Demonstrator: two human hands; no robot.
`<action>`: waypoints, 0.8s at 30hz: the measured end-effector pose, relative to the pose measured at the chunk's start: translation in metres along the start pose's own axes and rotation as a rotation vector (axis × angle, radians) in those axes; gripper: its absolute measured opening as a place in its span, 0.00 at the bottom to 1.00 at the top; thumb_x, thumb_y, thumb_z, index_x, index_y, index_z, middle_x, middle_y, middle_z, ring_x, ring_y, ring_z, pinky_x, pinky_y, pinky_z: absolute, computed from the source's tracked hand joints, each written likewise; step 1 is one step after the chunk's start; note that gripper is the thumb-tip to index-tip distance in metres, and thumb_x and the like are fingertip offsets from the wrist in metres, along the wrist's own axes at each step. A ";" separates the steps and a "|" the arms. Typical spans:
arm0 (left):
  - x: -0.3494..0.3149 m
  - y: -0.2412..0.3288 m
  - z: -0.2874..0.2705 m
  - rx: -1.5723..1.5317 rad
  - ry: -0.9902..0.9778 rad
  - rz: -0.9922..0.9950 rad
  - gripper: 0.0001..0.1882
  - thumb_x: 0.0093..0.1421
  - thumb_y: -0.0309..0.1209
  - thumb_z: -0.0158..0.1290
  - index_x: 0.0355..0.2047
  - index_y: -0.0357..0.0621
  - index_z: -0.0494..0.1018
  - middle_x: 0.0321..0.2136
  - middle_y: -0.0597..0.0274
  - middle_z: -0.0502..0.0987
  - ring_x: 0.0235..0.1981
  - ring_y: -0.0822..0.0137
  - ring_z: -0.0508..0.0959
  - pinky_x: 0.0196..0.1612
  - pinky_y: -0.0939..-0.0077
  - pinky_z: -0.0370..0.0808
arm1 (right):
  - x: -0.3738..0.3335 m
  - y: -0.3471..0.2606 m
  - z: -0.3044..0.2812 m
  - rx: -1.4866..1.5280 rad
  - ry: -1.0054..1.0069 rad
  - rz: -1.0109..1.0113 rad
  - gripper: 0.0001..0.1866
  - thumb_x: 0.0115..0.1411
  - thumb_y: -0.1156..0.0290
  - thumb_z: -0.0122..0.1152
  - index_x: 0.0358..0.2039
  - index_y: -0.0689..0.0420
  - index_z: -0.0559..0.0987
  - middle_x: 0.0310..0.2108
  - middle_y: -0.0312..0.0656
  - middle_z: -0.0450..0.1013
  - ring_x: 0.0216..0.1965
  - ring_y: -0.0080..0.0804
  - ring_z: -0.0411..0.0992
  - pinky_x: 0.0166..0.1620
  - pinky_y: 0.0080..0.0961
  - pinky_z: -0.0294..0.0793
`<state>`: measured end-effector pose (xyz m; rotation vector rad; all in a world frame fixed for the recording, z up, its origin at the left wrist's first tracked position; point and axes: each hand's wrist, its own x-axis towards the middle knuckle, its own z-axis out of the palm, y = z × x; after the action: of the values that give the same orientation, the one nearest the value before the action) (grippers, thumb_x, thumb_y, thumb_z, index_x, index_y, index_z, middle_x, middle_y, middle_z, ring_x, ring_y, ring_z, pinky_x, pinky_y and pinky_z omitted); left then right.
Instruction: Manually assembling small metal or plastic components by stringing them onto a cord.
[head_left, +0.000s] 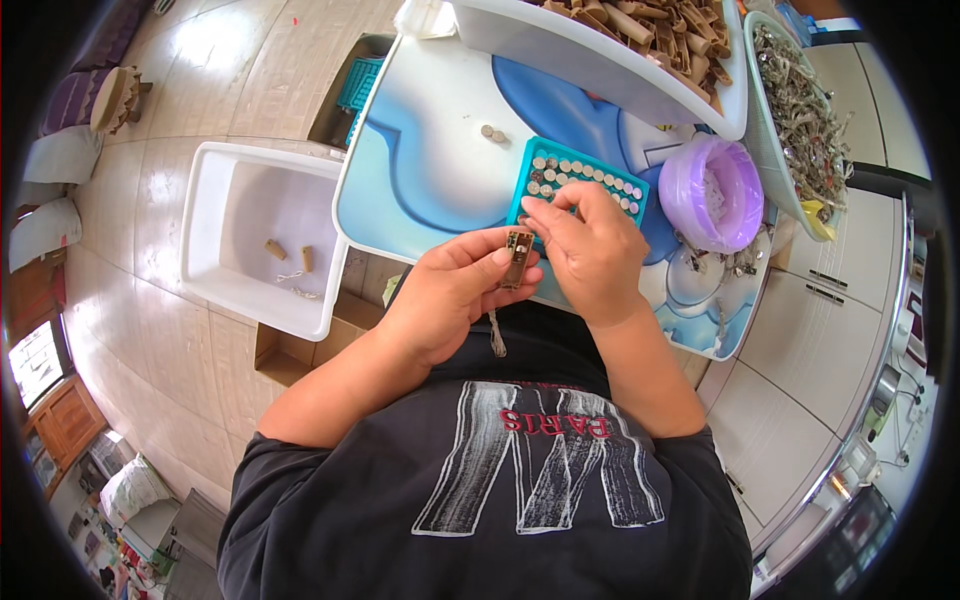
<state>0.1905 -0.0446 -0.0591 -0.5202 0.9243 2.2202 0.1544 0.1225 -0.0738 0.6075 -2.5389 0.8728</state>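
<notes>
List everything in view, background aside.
Casing: one, brown, in left hand
Tray: one, teal, on table
Discs: many, silvery, in tray
Loose discs: two, pale, on table
Table: one, blue-white, centre
Bowl: one, purple, right of tray
Bin: one, white, table's far side
Pieces: many, brown, in bin; two in tub
Basket: one, pale green, far right
Wiry parts: many, grey, mostly in basket
Tub: one, white, left of table
Carton: one, brown, near tub
Lattice: count unclear, teal, beyond tub
Left hand: one, holding casing
Right hand: one, at tray
</notes>
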 end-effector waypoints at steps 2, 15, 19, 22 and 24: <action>-0.001 0.001 -0.001 0.004 0.002 0.002 0.16 0.64 0.28 0.43 0.51 0.33 0.65 0.41 0.56 0.75 0.43 0.65 0.76 0.49 0.71 0.74 | 0.002 0.001 0.000 -0.052 -0.020 -0.048 0.08 0.41 0.75 0.65 0.25 0.53 0.80 0.23 0.32 0.66 0.22 0.26 0.68 0.22 0.22 0.67; -0.002 0.004 0.003 0.020 0.033 0.043 0.15 0.65 0.29 0.42 0.49 0.34 0.66 0.40 0.57 0.75 0.41 0.68 0.77 0.47 0.73 0.74 | -0.003 -0.004 -0.011 0.158 0.040 0.045 0.08 0.42 0.78 0.67 0.25 0.57 0.77 0.26 0.36 0.68 0.24 0.30 0.70 0.25 0.23 0.68; 0.000 0.004 0.007 0.012 0.000 0.028 0.13 0.65 0.27 0.41 0.47 0.34 0.67 0.39 0.60 0.75 0.40 0.70 0.76 0.47 0.74 0.73 | -0.005 -0.012 -0.015 0.259 0.063 0.074 0.08 0.43 0.80 0.67 0.25 0.59 0.76 0.26 0.37 0.68 0.24 0.29 0.70 0.24 0.22 0.70; 0.001 0.001 0.009 0.001 -0.024 0.035 0.13 0.65 0.28 0.41 0.47 0.34 0.67 0.39 0.60 0.74 0.40 0.71 0.76 0.47 0.74 0.73 | -0.006 -0.015 -0.019 0.248 0.030 0.051 0.08 0.42 0.79 0.67 0.25 0.59 0.76 0.26 0.37 0.68 0.24 0.30 0.70 0.24 0.22 0.69; 0.002 0.001 0.013 0.015 -0.012 0.034 0.13 0.65 0.27 0.40 0.47 0.34 0.67 0.39 0.61 0.74 0.40 0.71 0.76 0.47 0.74 0.73 | -0.007 -0.013 -0.019 0.236 0.036 0.038 0.08 0.43 0.79 0.67 0.25 0.60 0.76 0.26 0.38 0.69 0.24 0.30 0.70 0.24 0.23 0.69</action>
<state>0.1875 -0.0348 -0.0514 -0.4867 0.9494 2.2422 0.1713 0.1270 -0.0573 0.6093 -2.4413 1.1969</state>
